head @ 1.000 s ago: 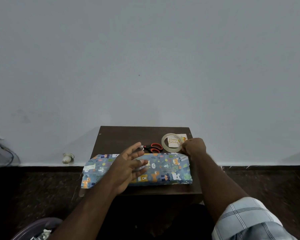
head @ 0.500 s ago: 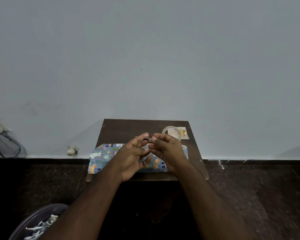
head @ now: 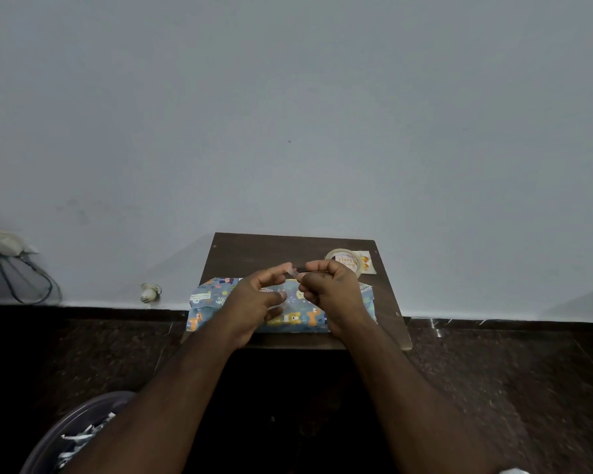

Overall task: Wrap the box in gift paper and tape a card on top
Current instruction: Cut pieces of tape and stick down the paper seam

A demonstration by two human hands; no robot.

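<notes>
The box [head: 208, 304], wrapped in blue paper with cartoon animals, lies across the front of a small dark wooden table [head: 271, 251]. Both my hands hover just above its middle. My left hand [head: 257, 299] and my right hand [head: 332, 292] meet fingertip to fingertip and pinch a short strip of clear tape [head: 293, 273] between them. At the table's back right corner a clear tape roll [head: 330, 255] rests on a small white greeting card [head: 366, 263] with gold print. My hands hide the box's centre.
A grey wall rises right behind the table. A round bin [head: 59, 436] with paper scraps sits at the lower left on the dark floor. A small white bulb-like object [head: 149, 292] and dark cables [head: 24, 278] lie along the wall to the left.
My right hand left the tape roll and came to the middle. My left hand, spread open over the box before, now pinches the tape strip with the right.
</notes>
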